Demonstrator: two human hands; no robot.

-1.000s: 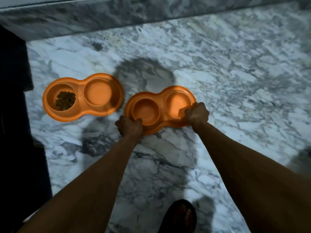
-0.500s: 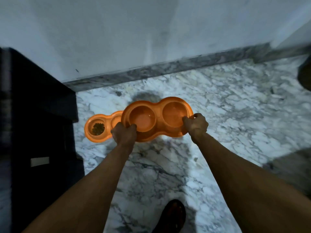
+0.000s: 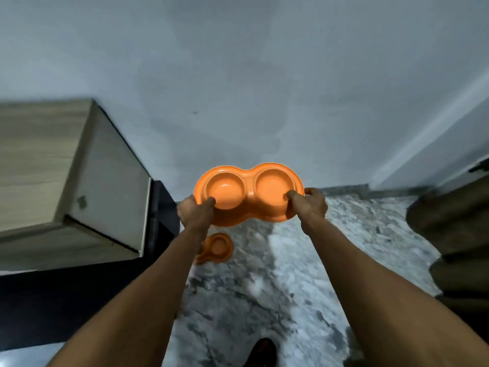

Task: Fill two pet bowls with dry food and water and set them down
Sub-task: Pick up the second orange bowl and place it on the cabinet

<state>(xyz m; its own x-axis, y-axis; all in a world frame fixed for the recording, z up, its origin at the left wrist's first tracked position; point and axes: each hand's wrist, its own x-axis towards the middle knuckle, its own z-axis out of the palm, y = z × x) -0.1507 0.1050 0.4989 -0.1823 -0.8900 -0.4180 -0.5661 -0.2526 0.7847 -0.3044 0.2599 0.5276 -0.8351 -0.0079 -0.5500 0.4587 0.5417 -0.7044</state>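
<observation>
I hold an orange double pet bowl (image 3: 248, 190) up in the air in front of the wall, roughly level. My left hand (image 3: 194, 213) grips its left rim, thumb inside the left cup. My right hand (image 3: 309, 205) grips the right rim, thumb inside the right cup. Both cups look dry and hold no food. A second orange double bowl (image 3: 219, 247) lies on the marble floor (image 3: 277, 274) below, its left half hidden behind my left forearm.
A light wooden cabinet (image 3: 66, 176) stands at the left over a dark base (image 3: 79, 300). A grey wall (image 3: 238, 88) faces me. Something dark and bulky (image 3: 455, 234) sits at the right edge. My shoe (image 3: 262, 352) shows at the bottom.
I have lifted the bowl off the floor and raised it well above the other bowl. My view has tilted up, so the wall and cabinet now fill the frame.
</observation>
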